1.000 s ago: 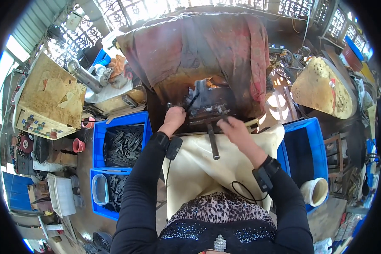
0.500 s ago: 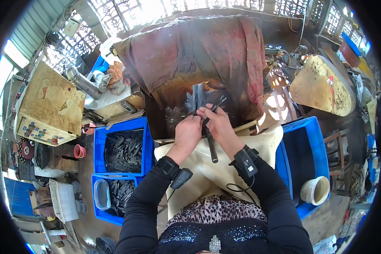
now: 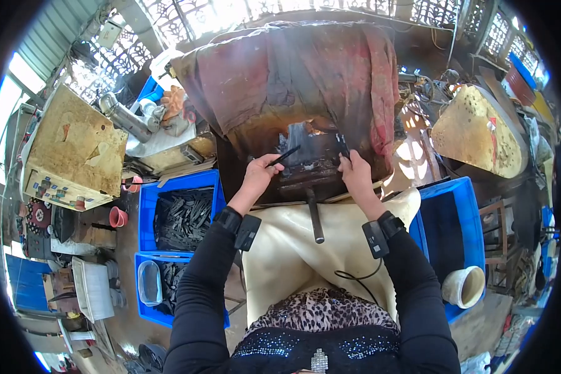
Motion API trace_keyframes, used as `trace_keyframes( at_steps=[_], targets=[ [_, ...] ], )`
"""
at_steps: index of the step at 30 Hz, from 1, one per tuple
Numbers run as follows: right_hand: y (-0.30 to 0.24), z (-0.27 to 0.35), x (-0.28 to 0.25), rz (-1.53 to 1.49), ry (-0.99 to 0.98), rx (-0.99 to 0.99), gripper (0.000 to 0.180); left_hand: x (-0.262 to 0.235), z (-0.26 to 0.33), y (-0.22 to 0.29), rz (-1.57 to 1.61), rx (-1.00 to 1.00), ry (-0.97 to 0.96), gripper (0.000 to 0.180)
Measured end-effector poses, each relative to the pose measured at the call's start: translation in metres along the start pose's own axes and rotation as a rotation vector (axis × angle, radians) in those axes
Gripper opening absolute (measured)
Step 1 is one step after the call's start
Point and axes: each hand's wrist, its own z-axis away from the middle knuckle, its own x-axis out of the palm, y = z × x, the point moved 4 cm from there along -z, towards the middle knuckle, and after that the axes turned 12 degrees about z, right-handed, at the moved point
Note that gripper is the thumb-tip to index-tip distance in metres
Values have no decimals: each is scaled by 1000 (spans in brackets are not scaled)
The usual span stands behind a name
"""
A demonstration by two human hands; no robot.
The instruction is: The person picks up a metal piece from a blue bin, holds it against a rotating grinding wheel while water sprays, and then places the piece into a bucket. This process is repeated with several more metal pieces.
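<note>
The left grip (image 3: 256, 177) pinches a thin black strip (image 3: 288, 154); the right grip (image 3: 357, 179) is closed on a narrow dark piece (image 3: 342, 145). Both are held over a stained dark desk (image 3: 323, 151) beneath faded red cloth (image 3: 237, 81). 2 blue plastic crates (image 3: 146, 215) stand left, 1 blue plastic tub (image 3: 474, 218) right; bright lattice walls (image 3: 128, 65) rise beyond.

You stood in what looked like a cluttered workshop; a stained workstation (image 3: 249, 137) under a grimy red cloth (image 3: 230, 81) faced you; to your left sat blue crates (image 3: 146, 218) loaded with dark strips (image 3: 184, 218), a worn cabinet (image 3: 75, 137) with knobs, and a metal cylinder (image 3: 126, 117); corrugated sheeting (image 3: 59, 28) and openwork lattice (image 3: 121, 61) walled you in; daylight came brightly through the lattice's gaps.
</note>
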Motion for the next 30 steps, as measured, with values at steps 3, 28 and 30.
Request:
trace_keyframes(
  at_steps=[3,28,30],
  targets=[
    [5,6,2,200,82,-117,15,4,-14,-12,-163,80,-29,34],
    [-17,12,8,538,95,-102,16,11,-29,-20,-826,445,-322,47],
    [-17,12,9,548,91,-105,15,13,-30,-21,-836,487,-329,47]
  ],
)
